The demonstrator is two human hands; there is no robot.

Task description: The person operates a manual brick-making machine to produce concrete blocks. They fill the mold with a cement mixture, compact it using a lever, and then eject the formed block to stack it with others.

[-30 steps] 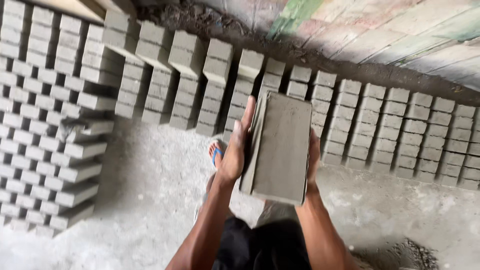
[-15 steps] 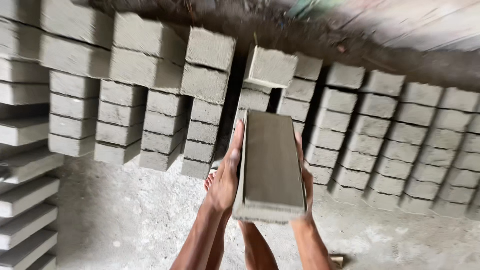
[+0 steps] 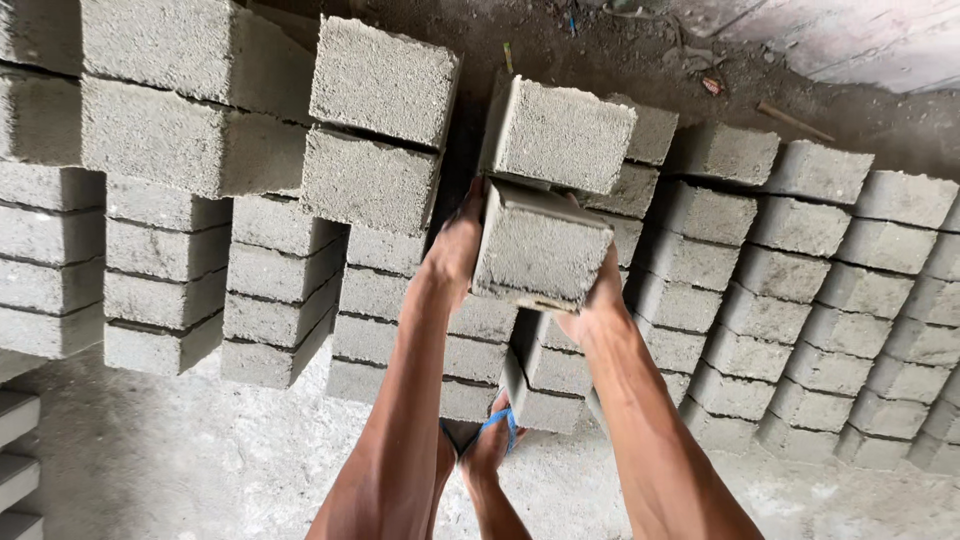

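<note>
I hold a grey concrete block [image 3: 540, 248] end-on in front of me, raised against a stack of like blocks. My left hand [image 3: 455, 245] presses its left side and my right hand [image 3: 592, 305] grips its right side and lower edge. Just above it sits another block [image 3: 562, 135] on top of the same column. My foot in a blue-strapped sandal [image 3: 492, 440] shows between my forearms on the floor.
Columns of grey concrete blocks [image 3: 200, 150] rise at left and centre; lower rows [image 3: 810, 290] stretch off to the right. More block ends [image 3: 15, 440] jut in at the lower left. The floor [image 3: 180, 460] is rough concrete, with dirt and debris [image 3: 720, 85] behind the stacks.
I have stepped closer to the stacks and tipped the block from lying flat with its broad face up to pointing end-on at the column. Both hands kept their grip.
</note>
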